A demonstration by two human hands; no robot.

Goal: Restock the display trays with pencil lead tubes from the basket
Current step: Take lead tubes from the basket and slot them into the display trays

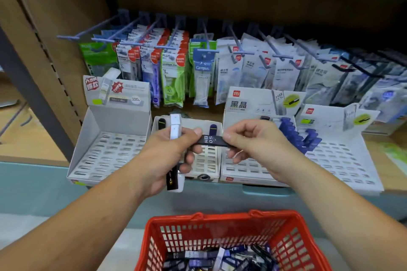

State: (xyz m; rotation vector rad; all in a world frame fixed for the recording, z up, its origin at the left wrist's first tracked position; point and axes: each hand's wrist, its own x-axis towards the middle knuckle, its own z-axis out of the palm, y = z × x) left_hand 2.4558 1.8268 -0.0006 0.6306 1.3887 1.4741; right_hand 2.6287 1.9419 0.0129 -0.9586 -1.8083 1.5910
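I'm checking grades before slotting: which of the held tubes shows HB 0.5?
The black tube held crosswise between left hand and right hand; the other tubes in the left hand stand upright, no such print visible.

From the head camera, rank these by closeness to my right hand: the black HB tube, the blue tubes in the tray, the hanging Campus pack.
1. black HB tube: pinched in the fingertips of the right hand, on its left side.
2. blue tubes: standing in the display tray, just right of the hand.
3. Campus pack: hanging at the back, up and left.
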